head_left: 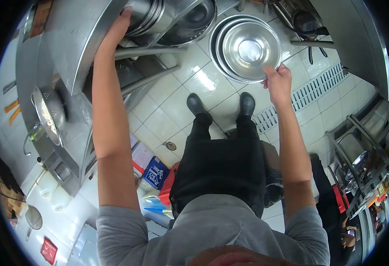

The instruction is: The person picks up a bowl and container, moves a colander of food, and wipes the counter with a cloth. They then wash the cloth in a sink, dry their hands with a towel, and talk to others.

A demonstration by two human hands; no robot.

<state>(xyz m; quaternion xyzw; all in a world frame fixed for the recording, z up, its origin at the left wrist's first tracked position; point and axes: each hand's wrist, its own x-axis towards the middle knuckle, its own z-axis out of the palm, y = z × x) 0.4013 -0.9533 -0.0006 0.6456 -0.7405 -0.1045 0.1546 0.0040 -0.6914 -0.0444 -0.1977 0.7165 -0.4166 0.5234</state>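
My right hand [277,82] grips the near rim of several nested stainless steel bowls [250,48], thumb on the inner side and fingers curled beneath. The shiny, round bowls are held out over the tiled floor with their open tops facing me. At the upper left, my left hand [119,30] reaches in at the edge of a steel worktable [77,40]. It is right beside a stack of steel pots [152,17] on the shelf below. Most of its fingers are hidden by the table edge, so I cannot tell its grip.
Dark pans [196,17] lie beside the pots. A colander [49,113] sits on the left counter. A drain grate [318,91] crosses the floor at right, near a steel counter [358,40]. A blue box [155,173] stands by my legs. Racks [358,146] hold utensils; another person's dark trouser leg [325,195] shows behind.
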